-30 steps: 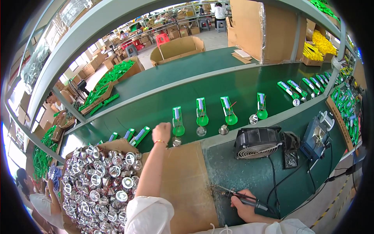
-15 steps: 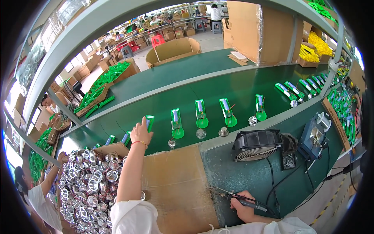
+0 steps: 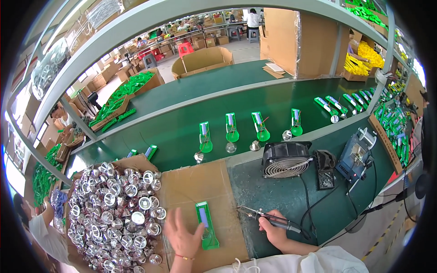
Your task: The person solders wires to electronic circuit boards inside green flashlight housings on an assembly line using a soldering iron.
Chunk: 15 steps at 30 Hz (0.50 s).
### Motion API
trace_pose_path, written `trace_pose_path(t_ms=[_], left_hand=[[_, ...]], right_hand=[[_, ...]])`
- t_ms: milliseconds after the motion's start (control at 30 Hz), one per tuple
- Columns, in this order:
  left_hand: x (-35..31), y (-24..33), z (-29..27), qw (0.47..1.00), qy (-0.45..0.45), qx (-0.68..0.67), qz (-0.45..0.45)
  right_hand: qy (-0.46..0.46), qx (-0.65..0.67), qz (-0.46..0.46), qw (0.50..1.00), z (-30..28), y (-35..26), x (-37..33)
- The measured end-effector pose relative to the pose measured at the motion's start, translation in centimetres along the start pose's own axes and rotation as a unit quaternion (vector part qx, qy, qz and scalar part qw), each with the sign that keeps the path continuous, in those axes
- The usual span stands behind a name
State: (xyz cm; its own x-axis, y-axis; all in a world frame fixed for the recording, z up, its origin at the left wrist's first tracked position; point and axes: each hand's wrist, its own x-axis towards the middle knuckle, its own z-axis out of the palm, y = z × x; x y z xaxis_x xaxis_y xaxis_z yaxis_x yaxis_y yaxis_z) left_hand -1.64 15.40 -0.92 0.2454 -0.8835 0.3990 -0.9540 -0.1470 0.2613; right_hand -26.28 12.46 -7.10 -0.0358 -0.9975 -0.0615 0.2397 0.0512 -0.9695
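Observation:
A green plastic torch housing [image 3: 210,237] with a pale violet cell in it lies lengthwise on the brown cardboard mat [image 3: 195,182]. Just left of it is my left hand [image 3: 182,234], its fingers spread and nothing in them. The thumb comes up to the housing's edge; whether it touches, I cannot tell. My right hand [image 3: 274,230] is closed round the handle of a soldering iron [image 3: 284,223], whose tip points left toward the mat's right edge. Beside my left hand a carton heaped with silvery reflector cups [image 3: 109,214] fills the near left.
Several green housings, some with reflectors, lie along the green belt [image 3: 182,136]. On the right stand a black fan [image 3: 287,160], a black holder [image 3: 325,170] and a blue soldering unit [image 3: 355,157] with cables. Co-workers sit at the left, one beside the reflector carton.
My left hand has come back from the belt to the mat, and the green housing it was reaching for now lies there. The right hand still holds the iron, slightly raised.

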Motion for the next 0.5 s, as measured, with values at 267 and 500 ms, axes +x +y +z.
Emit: trace_pose_path(t_ms=[267,500], left_hand=[[-4.6,-5.8,-0.7,0.96,-0.024,0.28,0.002],[-1.4,-6.4,-2.5,0.965,-0.013,0.231,-0.121]], right_hand=[[0.0,0.0,-0.023,1.0,0.4,-0.2,-0.1],[0.005,-0.002,-0.022,1.0,0.7,-0.3,-0.6]])
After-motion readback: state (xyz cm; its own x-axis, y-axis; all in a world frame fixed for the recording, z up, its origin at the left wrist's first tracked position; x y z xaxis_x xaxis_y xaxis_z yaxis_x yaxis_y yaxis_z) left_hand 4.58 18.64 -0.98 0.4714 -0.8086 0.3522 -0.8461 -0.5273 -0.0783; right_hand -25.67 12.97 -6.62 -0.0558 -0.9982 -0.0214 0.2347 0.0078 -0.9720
